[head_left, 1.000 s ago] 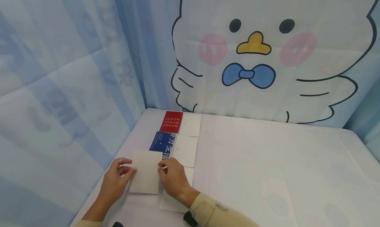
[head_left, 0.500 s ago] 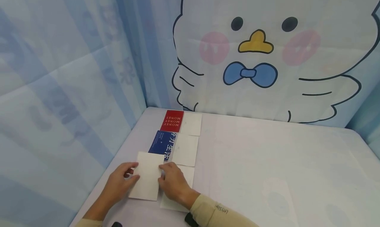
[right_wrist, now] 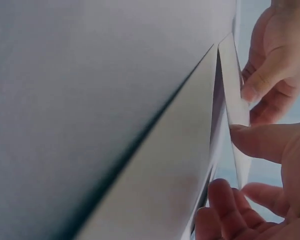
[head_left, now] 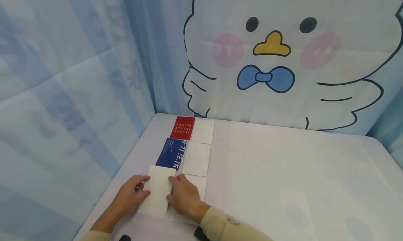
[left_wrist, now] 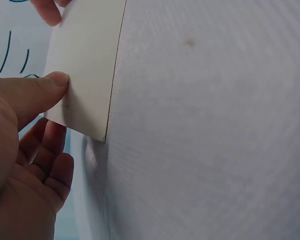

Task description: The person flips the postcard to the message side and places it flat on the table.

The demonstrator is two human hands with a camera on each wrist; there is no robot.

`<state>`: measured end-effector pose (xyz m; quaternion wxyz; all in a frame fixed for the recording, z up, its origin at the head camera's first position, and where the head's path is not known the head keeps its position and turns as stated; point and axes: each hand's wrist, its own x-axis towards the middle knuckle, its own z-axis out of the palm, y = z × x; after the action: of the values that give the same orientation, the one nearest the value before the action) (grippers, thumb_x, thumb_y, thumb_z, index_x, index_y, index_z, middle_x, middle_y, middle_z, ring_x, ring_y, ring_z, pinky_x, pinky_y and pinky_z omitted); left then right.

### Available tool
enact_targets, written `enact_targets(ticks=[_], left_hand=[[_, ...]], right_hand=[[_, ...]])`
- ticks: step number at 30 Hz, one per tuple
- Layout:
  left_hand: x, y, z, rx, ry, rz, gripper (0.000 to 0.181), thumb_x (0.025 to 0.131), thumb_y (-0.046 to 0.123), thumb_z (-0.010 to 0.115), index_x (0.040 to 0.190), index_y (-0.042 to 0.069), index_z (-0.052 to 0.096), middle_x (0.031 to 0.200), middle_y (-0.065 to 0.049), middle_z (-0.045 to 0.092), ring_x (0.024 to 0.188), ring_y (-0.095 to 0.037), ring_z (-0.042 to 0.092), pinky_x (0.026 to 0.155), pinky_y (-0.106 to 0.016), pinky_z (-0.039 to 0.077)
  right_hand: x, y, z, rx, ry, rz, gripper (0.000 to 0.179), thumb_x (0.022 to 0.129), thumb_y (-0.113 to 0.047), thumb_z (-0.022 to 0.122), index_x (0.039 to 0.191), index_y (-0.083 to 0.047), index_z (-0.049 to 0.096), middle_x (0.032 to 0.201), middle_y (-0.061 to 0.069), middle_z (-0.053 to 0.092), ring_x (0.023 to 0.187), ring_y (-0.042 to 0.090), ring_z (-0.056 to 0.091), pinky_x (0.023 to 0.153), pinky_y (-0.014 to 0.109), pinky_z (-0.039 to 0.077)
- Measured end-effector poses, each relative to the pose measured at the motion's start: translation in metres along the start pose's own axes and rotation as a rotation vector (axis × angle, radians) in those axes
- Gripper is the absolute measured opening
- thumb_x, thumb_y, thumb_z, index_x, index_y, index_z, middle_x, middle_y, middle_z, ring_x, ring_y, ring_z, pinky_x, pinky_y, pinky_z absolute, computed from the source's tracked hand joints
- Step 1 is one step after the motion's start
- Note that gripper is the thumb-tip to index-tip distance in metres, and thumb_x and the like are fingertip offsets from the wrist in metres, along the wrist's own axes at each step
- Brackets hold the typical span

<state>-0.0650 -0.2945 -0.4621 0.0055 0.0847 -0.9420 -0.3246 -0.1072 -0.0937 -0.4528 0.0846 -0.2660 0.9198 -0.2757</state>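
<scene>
1 white card (head_left: 158, 191) lies between left fingers (head_left: 143, 195) and right fingers (head_left: 174, 181) gripping its edges.

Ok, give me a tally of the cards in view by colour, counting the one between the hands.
Red card: 1
Blue card: 1
White cards: 4
Total: 6

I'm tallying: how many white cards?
4: far card beside the red MONEY card, middle card beside the blue card, near card partly behind the right hand, held card between it and the left hand. More may hide.
</scene>
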Motion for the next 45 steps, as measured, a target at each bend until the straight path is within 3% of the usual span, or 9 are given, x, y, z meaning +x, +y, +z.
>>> enact_targets(ticks=[5,13,22,31,39,42,45], left_hand=[[0.002,-0.002,0.000,0.035,-0.049,-0.009,0.049,0.085,0.006,0.077,0.130,-0.002,0.061,0.125,-0.016,0.060,0.106,-0.030,0.058,0.095,-0.052,0.049],[0.002,-0.006,-0.001,0.112,-0.080,0.063,0.048,0.083,0.008,0.078,0.128,-0.001,0.063,0.130,-0.023,0.059,0.117,-0.042,0.054,0.100,-0.059,0.043],[0.000,-0.005,-0.002,0.152,-0.105,0.031,0.048,0.086,0.013,0.077,0.130,0.003,0.062,0.135,-0.022,0.057,0.122,-0.043,0.049,0.098,-0.069,0.036],[0.000,-0.003,-0.001,0.162,-0.120,-0.024,0.048,0.086,0.012,0.077,0.131,0.004,0.063,0.132,-0.018,0.060,0.121,-0.040,0.050,0.099,-0.067,0.036],[0.004,0.005,-0.001,0.281,-0.142,0.045,0.043,0.084,0.011,0.078,0.125,0.006,0.065,0.132,-0.017,0.060,0.120,-0.040,0.050,0.094,-0.064,0.039],[0.006,0.008,0.000,0.280,-0.156,0.046,0.042,0.084,0.010,0.077,0.125,0.006,0.065,0.134,-0.018,0.057,0.123,-0.041,0.048,0.096,-0.065,0.039],[0.007,0.011,-0.002,0.236,-0.115,0.088,0.040,0.086,0.008,0.075,0.125,0.006,0.064,0.134,-0.019,0.057,0.123,-0.042,0.048,0.098,-0.066,0.038]], right_hand=[[0.000,0.000,0.002,-0.059,-0.027,0.007,0.052,0.087,-0.022,0.077,0.135,-0.006,0.061,0.117,0.011,0.060,0.096,0.021,0.063,0.084,0.036,0.055],[0.001,0.002,0.006,-0.121,-0.032,-0.021,0.051,0.085,-0.022,0.077,0.131,-0.006,0.062,0.113,0.012,0.061,0.095,0.022,0.063,0.079,0.035,0.055],[0.000,0.000,0.003,-0.185,-0.043,-0.044,0.045,0.086,-0.022,0.076,0.126,-0.005,0.064,0.116,0.011,0.063,0.099,0.025,0.063,0.080,0.036,0.056],[0.003,0.000,0.001,-0.177,-0.096,-0.048,0.043,0.087,-0.021,0.074,0.126,-0.007,0.065,0.118,0.008,0.065,0.099,0.024,0.063,0.082,0.036,0.055],[0.008,-0.001,0.000,-0.197,-0.130,-0.051,0.043,0.084,-0.020,0.075,0.124,-0.007,0.065,0.114,0.008,0.064,0.098,0.023,0.063,0.081,0.035,0.055],[0.011,0.000,-0.003,-0.147,-0.128,-0.047,0.043,0.086,-0.024,0.076,0.124,-0.008,0.066,0.114,0.008,0.062,0.099,0.021,0.063,0.083,0.034,0.055],[0.015,0.000,-0.013,-0.061,-0.095,-0.043,0.042,0.088,-0.028,0.075,0.123,-0.008,0.066,0.115,0.008,0.061,0.100,0.020,0.062,0.086,0.035,0.055]])
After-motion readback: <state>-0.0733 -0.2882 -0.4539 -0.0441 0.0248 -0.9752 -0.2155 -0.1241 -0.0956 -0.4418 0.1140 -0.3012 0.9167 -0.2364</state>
